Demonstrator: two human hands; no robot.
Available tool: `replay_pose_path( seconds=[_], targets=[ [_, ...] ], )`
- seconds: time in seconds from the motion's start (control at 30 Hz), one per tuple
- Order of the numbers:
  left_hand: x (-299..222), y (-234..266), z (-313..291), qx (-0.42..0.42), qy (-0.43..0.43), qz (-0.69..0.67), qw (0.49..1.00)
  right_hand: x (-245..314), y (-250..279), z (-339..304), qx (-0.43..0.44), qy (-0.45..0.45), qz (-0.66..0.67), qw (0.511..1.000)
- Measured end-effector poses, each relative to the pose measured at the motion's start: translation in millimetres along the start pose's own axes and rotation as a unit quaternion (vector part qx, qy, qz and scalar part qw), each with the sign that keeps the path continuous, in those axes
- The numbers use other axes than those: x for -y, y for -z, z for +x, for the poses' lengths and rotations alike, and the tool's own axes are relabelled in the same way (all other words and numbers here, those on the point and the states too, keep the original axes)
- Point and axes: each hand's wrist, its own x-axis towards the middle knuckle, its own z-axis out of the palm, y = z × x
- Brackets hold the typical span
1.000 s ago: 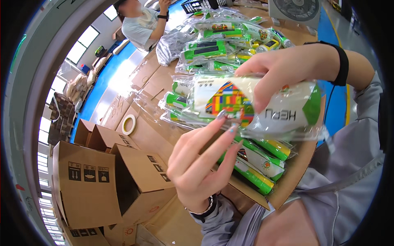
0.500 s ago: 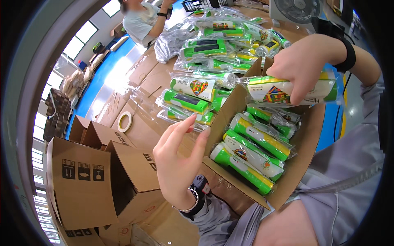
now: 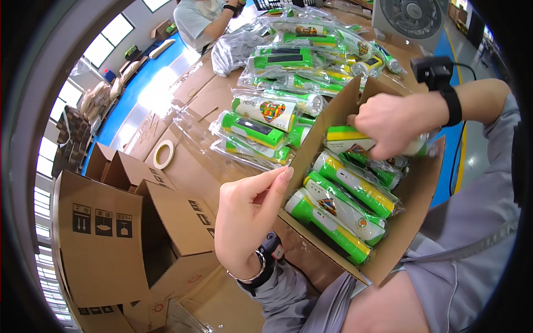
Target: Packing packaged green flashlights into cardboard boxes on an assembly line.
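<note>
My right hand point(image 3: 394, 125) is closed around a bagged flashlight point(image 3: 347, 135), green, white and yellow, at the far end of an open cardboard box point(image 3: 417, 225). The hand hides much of that flashlight. Inside the box, several more flashlights point(image 3: 343, 206) in clear plastic bags lie slanted side by side. My left hand point(image 3: 247, 213) is closed, thumb and forefinger pinched together on the left rim of the box.
A pile of bagged flashlights point(image 3: 283, 61) covers the table beyond the box. A roll of tape point(image 3: 164, 155) lies to the left, above open cardboard boxes point(image 3: 105, 238). A fan point(image 3: 411, 16) stands at the far right; a person point(image 3: 200, 25) is across the table.
My right hand has lowered the flashlight from above the box's far end into it. My left thumb and forefinger, apart before, have come together at the box rim.
</note>
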Motion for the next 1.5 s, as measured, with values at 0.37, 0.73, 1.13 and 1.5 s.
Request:
replay_pose_path(
  seconds=[0.37,0.73,1.13,1.5],
  targets=[
    [-6,-1,-1,0.003,0.012,0.010,1.000,-15,-62,12,-0.137,0.131,0.047,0.981],
    [6,9,2,0.050,0.050,-0.007,0.997,8,-67,20,-0.066,0.046,0.135,0.988],
    [160,-42,66,-0.299,0.302,-0.124,0.897,17,-75,24,-0.099,0.002,0.124,0.987],
    [180,-50,64,-0.277,0.278,-0.267,0.880,15,-75,24,-0.090,0.008,0.136,0.987]
  ],
)
